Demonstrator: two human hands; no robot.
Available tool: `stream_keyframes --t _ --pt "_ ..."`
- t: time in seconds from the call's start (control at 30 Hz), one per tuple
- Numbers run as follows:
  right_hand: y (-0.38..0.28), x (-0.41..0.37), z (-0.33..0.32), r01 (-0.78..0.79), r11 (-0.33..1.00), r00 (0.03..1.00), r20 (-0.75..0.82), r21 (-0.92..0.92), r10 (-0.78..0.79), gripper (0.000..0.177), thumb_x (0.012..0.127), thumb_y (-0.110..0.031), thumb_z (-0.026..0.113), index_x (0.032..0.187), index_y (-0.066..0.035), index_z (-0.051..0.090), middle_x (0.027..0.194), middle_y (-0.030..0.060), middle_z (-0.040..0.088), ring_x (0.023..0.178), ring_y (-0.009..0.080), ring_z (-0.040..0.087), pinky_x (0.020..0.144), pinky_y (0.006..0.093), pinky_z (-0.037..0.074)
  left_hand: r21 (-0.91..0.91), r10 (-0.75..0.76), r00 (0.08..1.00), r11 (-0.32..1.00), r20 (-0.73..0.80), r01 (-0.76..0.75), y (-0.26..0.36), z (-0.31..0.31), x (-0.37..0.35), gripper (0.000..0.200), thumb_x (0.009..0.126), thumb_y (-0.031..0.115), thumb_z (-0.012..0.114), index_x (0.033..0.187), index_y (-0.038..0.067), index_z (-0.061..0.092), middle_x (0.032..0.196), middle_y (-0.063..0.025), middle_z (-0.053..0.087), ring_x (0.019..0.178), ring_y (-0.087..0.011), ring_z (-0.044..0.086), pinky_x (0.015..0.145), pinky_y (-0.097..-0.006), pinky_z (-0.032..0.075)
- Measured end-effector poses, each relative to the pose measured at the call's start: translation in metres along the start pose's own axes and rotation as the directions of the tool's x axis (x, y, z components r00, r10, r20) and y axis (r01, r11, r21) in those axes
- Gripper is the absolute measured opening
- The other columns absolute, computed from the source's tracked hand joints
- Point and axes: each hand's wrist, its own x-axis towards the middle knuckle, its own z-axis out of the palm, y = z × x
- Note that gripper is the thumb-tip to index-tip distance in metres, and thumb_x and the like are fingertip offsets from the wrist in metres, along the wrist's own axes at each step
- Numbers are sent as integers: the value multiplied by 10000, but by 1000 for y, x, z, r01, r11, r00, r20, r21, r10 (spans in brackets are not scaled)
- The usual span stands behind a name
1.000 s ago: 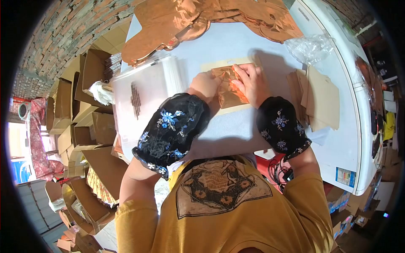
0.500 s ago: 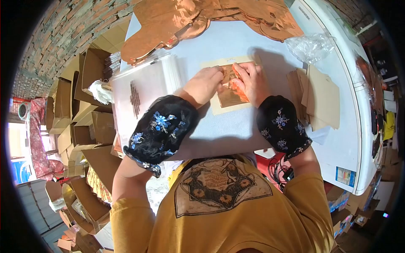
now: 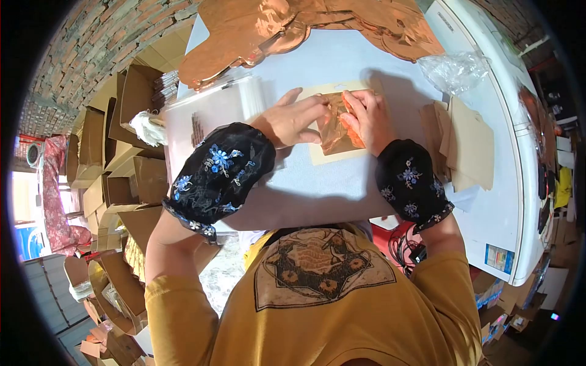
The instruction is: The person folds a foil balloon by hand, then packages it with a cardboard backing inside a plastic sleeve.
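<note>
On a cream card (image 3: 318, 156) lies a shiny copper-coloured foil piece (image 3: 339, 144), on the white work surface (image 3: 305, 186). My right hand (image 3: 370, 120) is closed on orange-red material (image 3: 351, 121) at the foil's right side. My left hand (image 3: 295, 121) is open, fingers spread, with its fingertips at the foil's left edge. Both forearms wear black cuffs with blue flowers. What lies under my right fingers is hidden.
Large copper foil sheets (image 3: 244, 36) cover the back edge. Clear plastic sleeves (image 3: 210, 113) are stacked at left, brown cards (image 3: 469, 143) at right. Crumpled clear plastic (image 3: 455, 72) sits at back right. Cardboard boxes (image 3: 151, 180) stand left of the table.
My left hand has moved left and its fingers have spread, uncovering more of the foil. My right hand stays at the foil's right side with the orange-red material.
</note>
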Motion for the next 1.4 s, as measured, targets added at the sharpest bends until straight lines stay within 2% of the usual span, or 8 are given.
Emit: stream_keyframes --t 0.2,0.4,0.5,0.8,1.1,1.2,1.3,1.4 --pt "1 1 0 27 1000 1000 -7 -16 -27 484 859 -182 751 1300 -56 596 1193 71 529 1122 310 473 982 404 447 349 352 934 868 66 -352 -5 -5 6 436 920 378 578 1291 151 543 1394 -88 528 1328 -268 497 1133 -462 388" --pt "1 0 1 38 999 999 -17 -16 -38 478 857 -174 751 1296 -62 598 1184 70 526 1129 305 465 986 399 445 520 561 826 691 51 -502 -7 -9 13 457 893 215 572 1329 85 533 1331 -94 578 1269 -222 557 1032 -346 477" --pt "1 0 1 21 1000 1000 -21 -18 -22 476 856 -176 750 1296 -75 598 1174 63 527 1113 304 474 978 398 450 567 582 806 631 106 -530 -6 -12 14 453 911 233 591 1335 82 534 1272 -88 594 1204 -213 583 1001 -350 488" --pt "-1 1 -1 18 999 1000 -11 -38 -18 450 864 -182 741 1283 -87 608 1167 54 531 1066 305 491 949 401 462 467 564 825 726 15 -505 -15 -6 13 493 889 318 625 1317 81 561 1158 -47 593 1057 -212 599 932 -331 504" --pt "0 1 -2 34 999 999 -23 -31 -35 458 862 -174 744 1288 -87 604 1161 57 529 1066 305 484 938 403 463 548 641 766 629 36 -552 -6 -6 18 183 798 180 601 976 149 570 947 6 522 942 -146 575 734 -274 509" --pt "0 0 0 32 999 999 -30 -14 -32 465 858 -164 747 1292 -85 599 1167 57 528 1063 305 481 934 404 463 463 501 865 766 5 -446 0 0 11 127 819 167 594 942 163 561 890 -15 532 866 -184 599 704 -302 521" --pt "-2 1 -2 31 999 999 -25 -30 -32 471 851 -153 752 1290 -83 596 1170 59 530 1057 308 483 932 402 464 85 267 961 962 -70 -261 8 1 11 115 867 135 587 982 139 575 877 -69 580 828 -269 634 698 -371 535" --pt "-1 1 -1 13 1000 1000 -4 -7 -13 463 854 -150 749 1286 -80 596 1172 63 532 1049 312 486 932 402 465 -207 -250 960 953 -125 221 40 7 10 114 900 109 568 1013 91 572 904 -130 635 870 -349 654 739 -433 531"
